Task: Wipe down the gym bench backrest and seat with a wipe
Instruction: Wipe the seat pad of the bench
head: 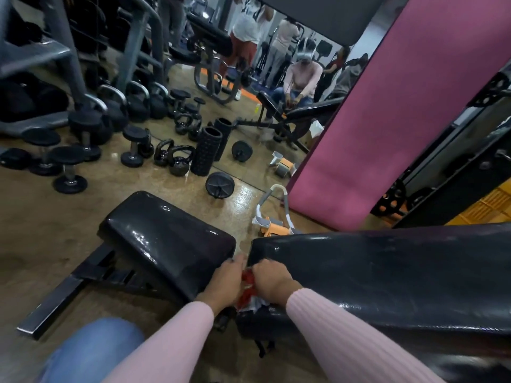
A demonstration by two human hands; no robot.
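Head view of a gym bench, lower half of the frame. The black padded seat point(166, 239) lies left of centre and the long black backrest point(387, 272) runs to the right edge, with a narrow gap between the two pads. Both forearms, in pink ribbed sleeves point(345, 327), rise from the bottom edge and converge at this gap. The left hand point(225, 283) and the right hand point(272, 283) sit just beside each other, backs toward the camera, fingers curled down and out of sight at the pad edges. Between them is a crumpled red and white wipe point(249, 286), which both hands grip; its white end hangs below the right wrist against the backrest's near end. A blue-jeaned knee point(91, 352) occupies the lower left. Dumbbells and kettlebells point(177, 158) stand on the glossy floor point(41, 217) in the upper left, a pink mat point(401, 120) leans at upper right.
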